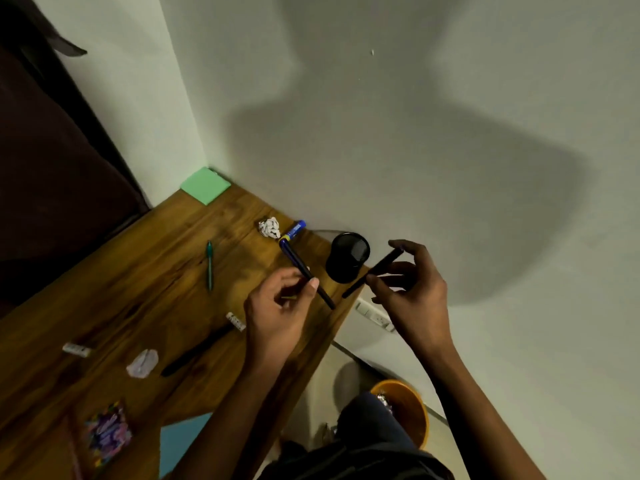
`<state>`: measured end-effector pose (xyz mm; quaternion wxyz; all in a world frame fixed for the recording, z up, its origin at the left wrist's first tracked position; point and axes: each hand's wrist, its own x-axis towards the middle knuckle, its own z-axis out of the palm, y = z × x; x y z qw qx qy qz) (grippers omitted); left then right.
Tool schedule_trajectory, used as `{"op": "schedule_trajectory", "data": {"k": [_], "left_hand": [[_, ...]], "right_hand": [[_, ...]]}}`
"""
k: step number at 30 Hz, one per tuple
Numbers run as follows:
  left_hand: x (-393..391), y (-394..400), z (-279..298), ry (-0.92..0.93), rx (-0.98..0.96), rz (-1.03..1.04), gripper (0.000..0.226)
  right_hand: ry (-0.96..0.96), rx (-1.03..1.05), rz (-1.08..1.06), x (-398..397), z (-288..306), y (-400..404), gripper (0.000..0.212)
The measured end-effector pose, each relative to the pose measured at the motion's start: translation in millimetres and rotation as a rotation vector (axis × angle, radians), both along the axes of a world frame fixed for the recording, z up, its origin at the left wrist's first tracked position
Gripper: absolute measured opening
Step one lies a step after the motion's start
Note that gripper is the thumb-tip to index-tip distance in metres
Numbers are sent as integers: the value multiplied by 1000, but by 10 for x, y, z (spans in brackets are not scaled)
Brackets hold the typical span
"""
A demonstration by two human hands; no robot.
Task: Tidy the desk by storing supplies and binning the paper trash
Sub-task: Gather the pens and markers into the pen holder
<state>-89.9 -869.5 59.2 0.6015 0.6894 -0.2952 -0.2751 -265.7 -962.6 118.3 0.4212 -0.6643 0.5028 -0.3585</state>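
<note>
Nearest, an orange bin [417, 415] sits on the floor beside the wooden tabletop [145, 271]. Above the tabletop's edge the left hand [280, 313] pinches a blue-capped pen [301, 266], and the right hand [412, 289] pinches a black pen [375, 270]. Between them stands a black mesh cup [347, 257]; farther back lies a crumpled paper ball [269, 227].
</note>
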Motion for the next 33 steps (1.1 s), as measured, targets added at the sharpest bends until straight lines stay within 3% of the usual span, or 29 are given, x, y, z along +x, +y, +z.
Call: {"op": "schedule_trajectory", "data": {"k": [8, 15, 20, 24, 27, 30, 33], "left_hand": [[60, -602, -91, -99, 7, -91, 17], [66, -1049, -365, -145, 39, 22, 24], [43, -1302, -585, -102, 232, -4, 22], [-78, -1365, -644, -75, 288, -15, 18], [-130, -1403, -695, -61, 332, 17, 23], [-157, -1440, -695, -85, 317, 78, 31], [-185, -1448, -660, -37, 273, 119, 17]], "right_hand": [[93, -103, -85, 104, -40, -417, 20], [236, -178, -26, 290, -204, -796, 20], [331, -153, 61, 346, -509, -1073, 21], [375, -76, 137, 328, -757, -1257, 28], [426, -133, 205, 333, -904, -1336, 30], [491, -126, 238, 368, -972, -1408, 24], [463, -95, 296, 418, -964, -1439, 21]]}}
